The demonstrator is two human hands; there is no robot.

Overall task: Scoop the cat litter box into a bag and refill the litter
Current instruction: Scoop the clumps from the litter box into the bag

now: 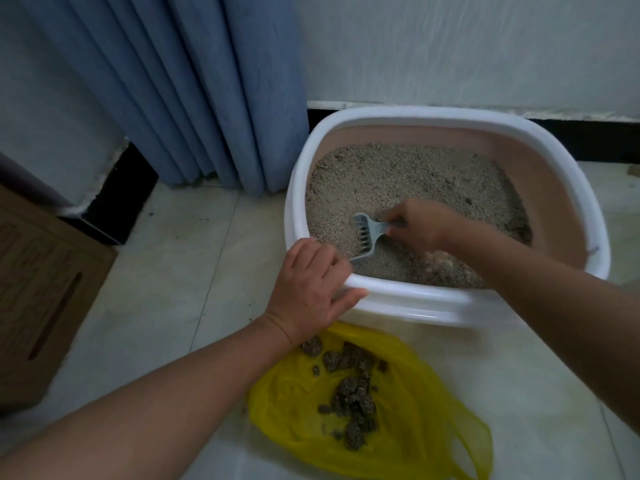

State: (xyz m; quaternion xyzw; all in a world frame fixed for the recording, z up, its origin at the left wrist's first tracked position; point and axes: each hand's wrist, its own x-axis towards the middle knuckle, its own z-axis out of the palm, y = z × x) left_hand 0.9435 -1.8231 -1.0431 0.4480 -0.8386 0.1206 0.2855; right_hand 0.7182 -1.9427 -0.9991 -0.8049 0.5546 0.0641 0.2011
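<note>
Several dark clumps (353,386) already lie on the yellow plastic bag (408,441), which is spread flat on the tiled floor (166,258) nearest the person, just in front of the litter box (415,306). That suggests the scooping step is well under way but not finished, and no refill litter is in sight.

Just beyond the bag, the left hand (310,289) clamps the near rim of the box, its fingers (329,258) curled over the white edge into the box and its thumb lying along the outside, so it steadies the box.

Farther in, the right hand (420,225) is closed around the handle of the grey slotted scoop (365,235). The scoop head points toward the near left corner and sits in the pale litter (415,178), close to the left hand's fingertips. Whether it carries a clump I cannot tell.

The litter fills the box floor unevenly, with a darker patch at the far right side. Behind the box stand a white wall (467,46) and, to the left, a blue curtain (194,81); a cardboard box (45,289) sits at the far left.

My judgement: the step in hand is sifting for remaining clumps. The next move calls for lifting the scoop level, letting clean grains fall through, then carrying it over the near rim to the bag without spilling on the floor.
</note>
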